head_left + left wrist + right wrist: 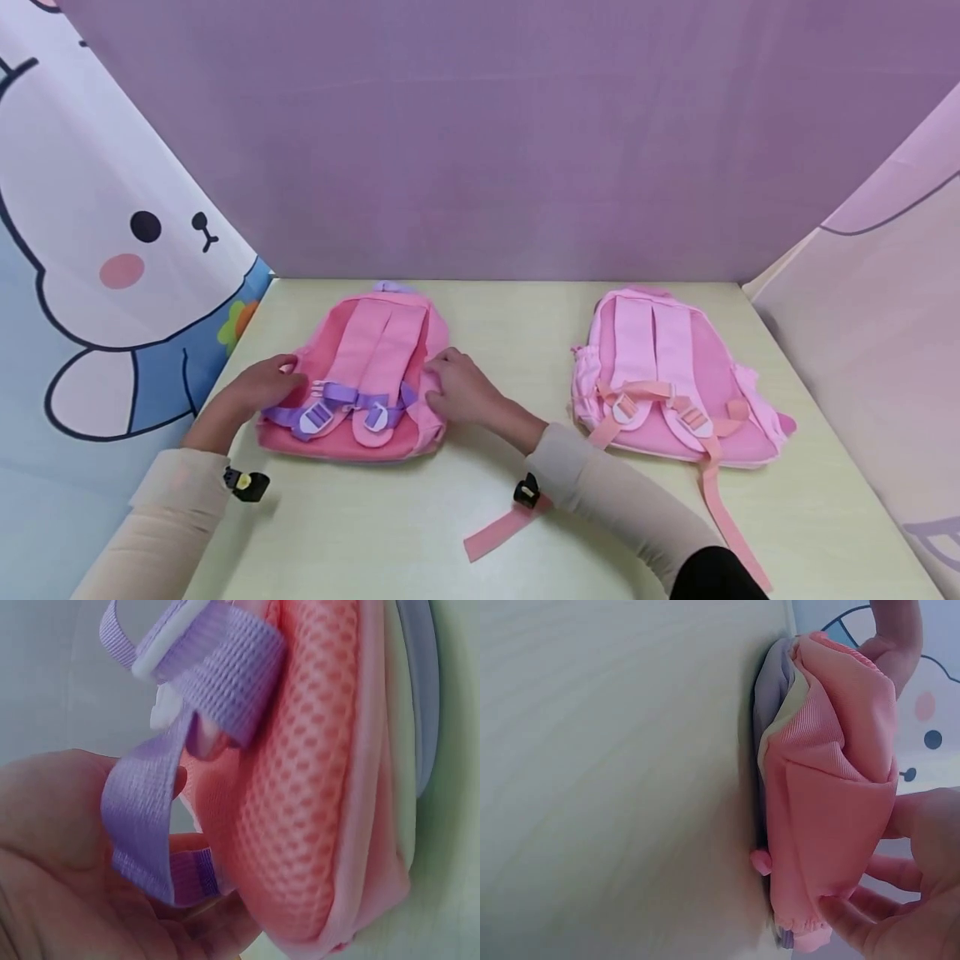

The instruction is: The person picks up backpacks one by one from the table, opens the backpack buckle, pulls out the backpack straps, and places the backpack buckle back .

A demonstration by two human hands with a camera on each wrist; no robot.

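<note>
Coral bag (367,350) lies on left half of table (517,333), shoulder straps up, top toward purple backdrop (525,150). Left hand (266,385) grips bag's left side; purple strap (142,810) loops across fingers, partly hiding them. Right hand (461,387) pinches bag's right side, thumb against side pocket (825,832). Pink bag (660,350) on right, well apart, untouched by either hand; orange straps (727,517) trail onto table, one passing beneath right forearm.
</note>
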